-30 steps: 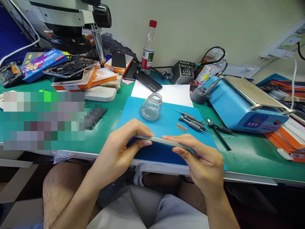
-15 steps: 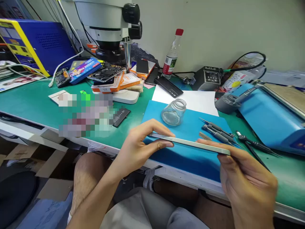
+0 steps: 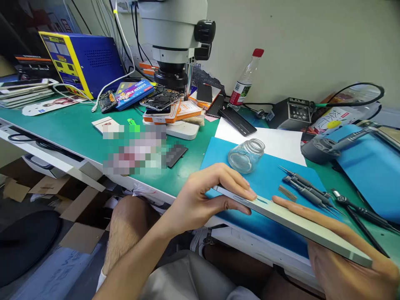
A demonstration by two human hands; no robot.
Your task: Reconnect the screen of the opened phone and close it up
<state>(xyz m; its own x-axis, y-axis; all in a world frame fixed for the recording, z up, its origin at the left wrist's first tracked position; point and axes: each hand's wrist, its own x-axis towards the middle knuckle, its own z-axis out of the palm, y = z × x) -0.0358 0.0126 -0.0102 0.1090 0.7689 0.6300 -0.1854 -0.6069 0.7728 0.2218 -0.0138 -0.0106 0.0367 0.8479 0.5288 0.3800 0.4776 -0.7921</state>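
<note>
A slim, pale green smartphone (image 3: 300,223) is held edge-on over the front of the blue mat (image 3: 268,177). My left hand (image 3: 212,191) pinches its left end between thumb and fingers. At the other end, my right hand (image 3: 350,254) grips the phone, with the index finger stretched along the far edge; its thumb is hidden beneath. Just beyond the phone, a tilted clear glass jar (image 3: 245,158) rests on the mat. Several slim dark screwdrivers (image 3: 308,189) lie to its right, beside a small metal strip (image 3: 287,193).
A microscope (image 3: 173,41) stands at the back over stacked phones and orange boxes (image 3: 187,110). Further left is a blue and yellow power unit (image 3: 93,62). Behind the mat are a black phone (image 3: 239,121) and a red-capped bottle (image 3: 245,79). A soldering station (image 3: 290,114) sits back right.
My view has swung left, so the bench appears shifted right. The phone has tipped, with its right end now lower and closer; both hands still hold it.
</note>
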